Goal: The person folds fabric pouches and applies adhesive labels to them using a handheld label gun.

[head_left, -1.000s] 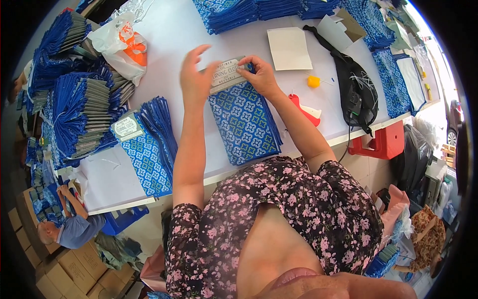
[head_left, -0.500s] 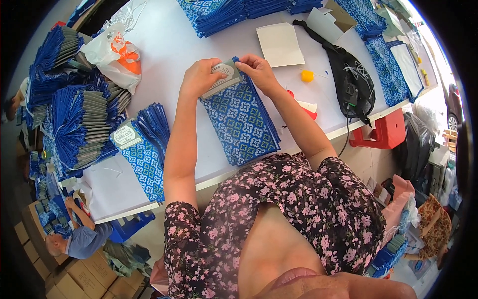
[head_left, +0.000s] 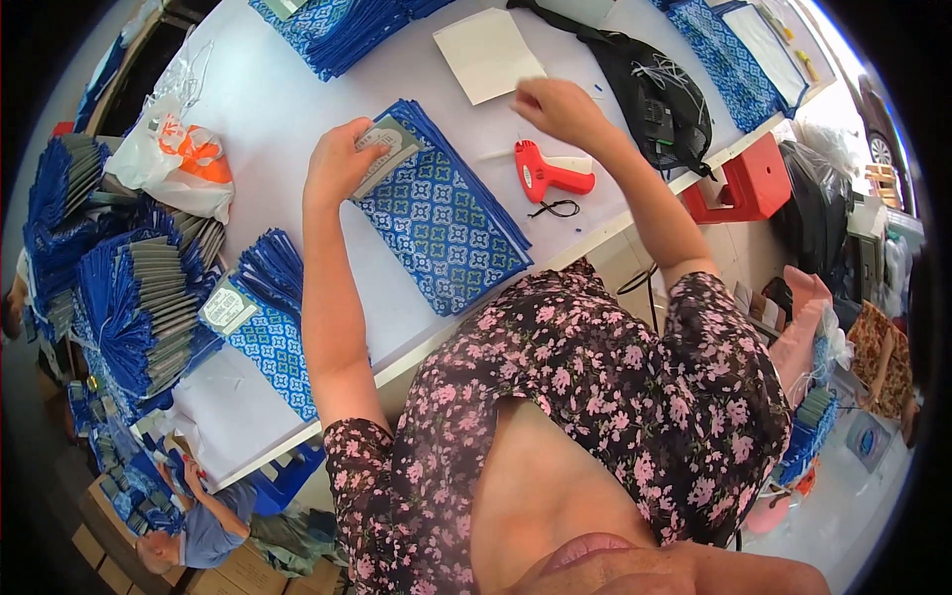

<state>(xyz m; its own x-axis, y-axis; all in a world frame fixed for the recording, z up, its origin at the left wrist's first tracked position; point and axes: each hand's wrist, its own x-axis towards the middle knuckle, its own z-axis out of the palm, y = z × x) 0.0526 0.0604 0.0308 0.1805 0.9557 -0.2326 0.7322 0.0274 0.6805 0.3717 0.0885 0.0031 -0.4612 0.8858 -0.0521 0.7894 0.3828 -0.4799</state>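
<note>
My left hand [head_left: 337, 167] is closed on the grey-green card [head_left: 387, 154] at the top of a folded blue patterned cloth [head_left: 441, 223], its thumb on the card's face. Other folded blue cloths lie under this one, their edges showing along its right side. Raised to the right of the cloths, my right hand [head_left: 563, 111] has curled fingers, and whatever they may hold is hidden. A red tagging gun [head_left: 545, 174] lies on the white table just below that hand. Next to the gun is a small black loop of cord [head_left: 553, 208].
Bundles of carded blue cloths [head_left: 164, 307] crowd the left, beside a white and orange plastic bag [head_left: 177, 164]. A square white card [head_left: 488, 55] and a black mesh bag [head_left: 650, 89] lie farther back. A red stool [head_left: 746, 186] stands past the table edge. Another person [head_left: 213, 526] sits lower left.
My right hand has left the card and moved right, over where a yellow object lay, which is now out of sight. My left hand still grips the card. The view has shifted.
</note>
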